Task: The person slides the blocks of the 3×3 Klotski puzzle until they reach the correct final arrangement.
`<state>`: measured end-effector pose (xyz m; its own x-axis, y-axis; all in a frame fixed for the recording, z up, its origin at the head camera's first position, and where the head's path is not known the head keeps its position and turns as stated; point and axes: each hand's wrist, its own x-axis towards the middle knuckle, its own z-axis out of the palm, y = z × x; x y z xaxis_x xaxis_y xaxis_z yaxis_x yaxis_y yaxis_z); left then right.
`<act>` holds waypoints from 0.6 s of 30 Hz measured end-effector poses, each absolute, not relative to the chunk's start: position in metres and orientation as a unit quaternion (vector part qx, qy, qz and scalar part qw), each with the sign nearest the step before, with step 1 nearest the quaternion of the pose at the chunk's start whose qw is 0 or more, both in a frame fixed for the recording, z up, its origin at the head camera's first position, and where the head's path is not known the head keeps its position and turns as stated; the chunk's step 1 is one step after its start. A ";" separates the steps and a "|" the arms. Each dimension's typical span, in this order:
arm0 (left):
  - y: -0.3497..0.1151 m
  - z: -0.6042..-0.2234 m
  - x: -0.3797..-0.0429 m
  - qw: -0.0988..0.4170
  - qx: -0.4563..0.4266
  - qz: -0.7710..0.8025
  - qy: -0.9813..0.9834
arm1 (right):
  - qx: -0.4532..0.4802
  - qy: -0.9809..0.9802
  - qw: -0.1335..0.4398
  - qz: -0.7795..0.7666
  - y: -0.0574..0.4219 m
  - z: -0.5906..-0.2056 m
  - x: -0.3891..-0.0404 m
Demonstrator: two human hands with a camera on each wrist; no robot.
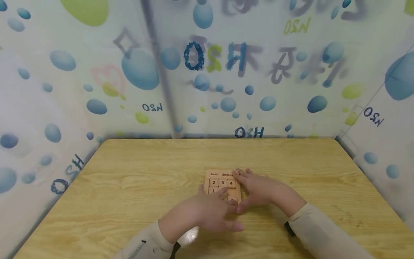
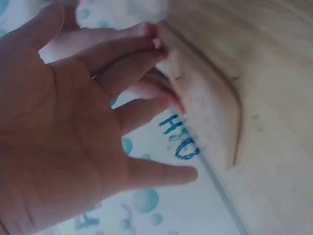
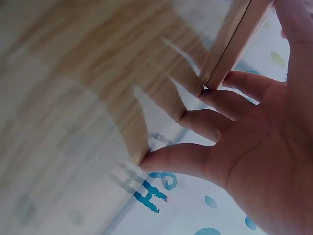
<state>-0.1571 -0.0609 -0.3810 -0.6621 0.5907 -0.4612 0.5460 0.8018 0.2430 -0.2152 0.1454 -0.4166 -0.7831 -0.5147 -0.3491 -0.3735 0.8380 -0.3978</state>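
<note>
A wooden number sliding puzzle [image 1: 212,175] lies flat on the table, with tiles 2, 3, 4 and 1 readable. My left hand [image 1: 211,212] reaches over its lower part with fingers spread, fingertips at the tiles, hiding several of them. In the left wrist view the puzzle [image 2: 210,107] stands just beyond the fingertips. At the right side is my right hand [image 1: 258,189], one finger at the top right corner and the thumb by the lower right edge. The right wrist view shows its fairly straight fingers [image 3: 181,157] fanned out, some tips on the table beside the puzzle's edge [image 3: 230,54].
The wood-grain table [image 1: 129,169] carries the puzzle near its middle. Behind it stands a wall covering [image 1: 207,100] printed with blue and green drops and lettering, and similar panels [image 1: 381,136] flank both sides.
</note>
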 end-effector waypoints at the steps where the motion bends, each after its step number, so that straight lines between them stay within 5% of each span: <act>1: -0.061 -0.378 -0.158 0.274 0.313 0.043 0.909 | -0.241 0.931 0.226 -0.154 0.145 -0.417 -0.215; 8: -0.048 -0.388 -0.174 0.198 0.264 0.001 0.944 | -0.241 0.929 0.233 -0.157 0.144 -0.417 -0.215; 18: -0.058 -0.390 -0.157 0.221 0.290 0.031 0.931 | -0.234 0.932 0.230 -0.152 0.143 -0.415 -0.214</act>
<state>-0.1574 -0.0575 -0.3902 -0.7337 0.5535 -0.3941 0.5264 0.8298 0.1855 -0.2139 0.1431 -0.4152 -0.7850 -0.5062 -0.3571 -0.3664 0.8442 -0.3914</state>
